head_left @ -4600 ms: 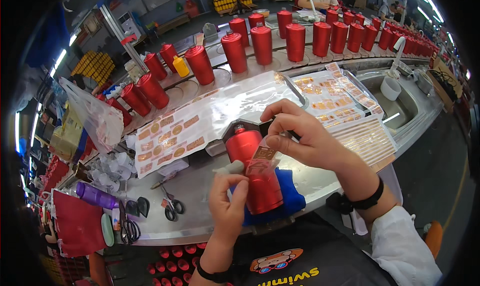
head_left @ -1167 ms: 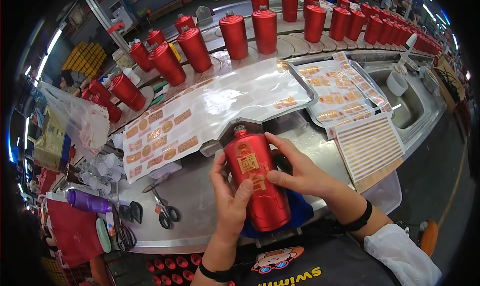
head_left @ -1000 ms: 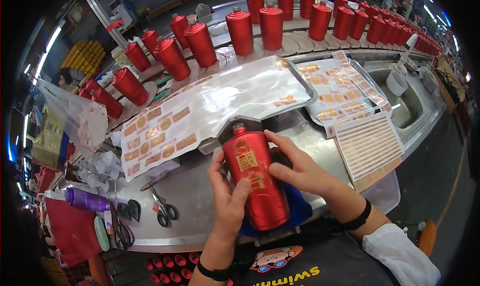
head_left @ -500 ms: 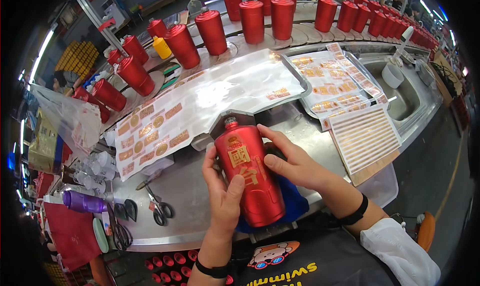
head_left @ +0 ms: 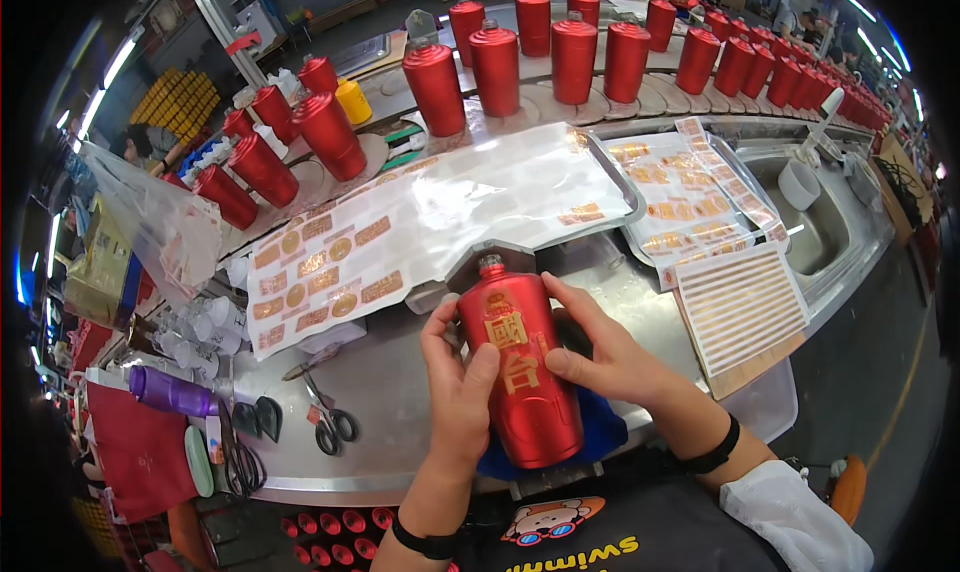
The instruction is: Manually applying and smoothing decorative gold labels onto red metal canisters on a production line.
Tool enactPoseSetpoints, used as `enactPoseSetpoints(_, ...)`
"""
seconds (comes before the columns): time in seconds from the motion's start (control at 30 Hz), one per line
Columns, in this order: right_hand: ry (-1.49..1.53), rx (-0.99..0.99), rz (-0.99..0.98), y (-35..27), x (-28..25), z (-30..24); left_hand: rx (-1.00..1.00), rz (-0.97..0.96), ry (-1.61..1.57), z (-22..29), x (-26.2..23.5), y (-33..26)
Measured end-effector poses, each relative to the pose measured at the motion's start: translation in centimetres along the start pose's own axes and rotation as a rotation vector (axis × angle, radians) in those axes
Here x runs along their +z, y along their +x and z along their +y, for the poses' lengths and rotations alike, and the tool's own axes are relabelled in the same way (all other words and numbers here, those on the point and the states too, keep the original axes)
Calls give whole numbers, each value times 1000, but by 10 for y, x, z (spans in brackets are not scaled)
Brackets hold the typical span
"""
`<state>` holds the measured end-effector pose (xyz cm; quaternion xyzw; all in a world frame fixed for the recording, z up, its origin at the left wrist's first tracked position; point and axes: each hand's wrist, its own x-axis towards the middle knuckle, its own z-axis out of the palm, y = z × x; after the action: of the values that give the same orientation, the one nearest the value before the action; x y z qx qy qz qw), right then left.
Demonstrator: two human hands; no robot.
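Red bottles (head_left: 575,57) on conveyor; sticker sheets (head_left: 400,237); scissors (head_left: 325,422); sink (head_left: 830,227).

**Red bottle held in both hands above the counter**

Left hand (head_left: 458,392) and right hand (head_left: 612,357) clasp a red bottle (head_left: 520,377) bearing gold characters, over a blue cloth (head_left: 600,434). Label sheets (head_left: 400,242) and scissors (head_left: 325,422) lie on the steel counter (head_left: 390,392); red bottles (head_left: 575,57) line the conveyor behind.

On the red bottle (head_left: 520,372) I hold sits a gold label (head_left: 512,350). At eleven o'clock from it lies a clear sheet (head_left: 400,242) of gold round and oblong labels. At two o'clock lie more gold label sheets (head_left: 685,207), and at three a striped sheet (head_left: 742,307).
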<state>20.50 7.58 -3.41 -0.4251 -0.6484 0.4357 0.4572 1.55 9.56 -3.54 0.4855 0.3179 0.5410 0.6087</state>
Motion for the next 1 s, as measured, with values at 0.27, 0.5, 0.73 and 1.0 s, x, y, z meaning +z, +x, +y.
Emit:
enactPoseSetpoints(0.27, -13, 7, 3, -1, 2, -3, -56, 41, 65, 8, 4, 21)
enactPoseSetpoints(0.5, 4, 47, 0, 0, 1, -5, -49, 6, 135, 9, 5, 28)
enactPoseSetpoints(0.73, 5, 48, 1, 1, 2, -5, -77, 2, 67, 11, 5, 29)
enactPoseSetpoints(1.0, -17, 37, -1, 0, 2, -6, -67, -2, 188, 13, 8, 32)
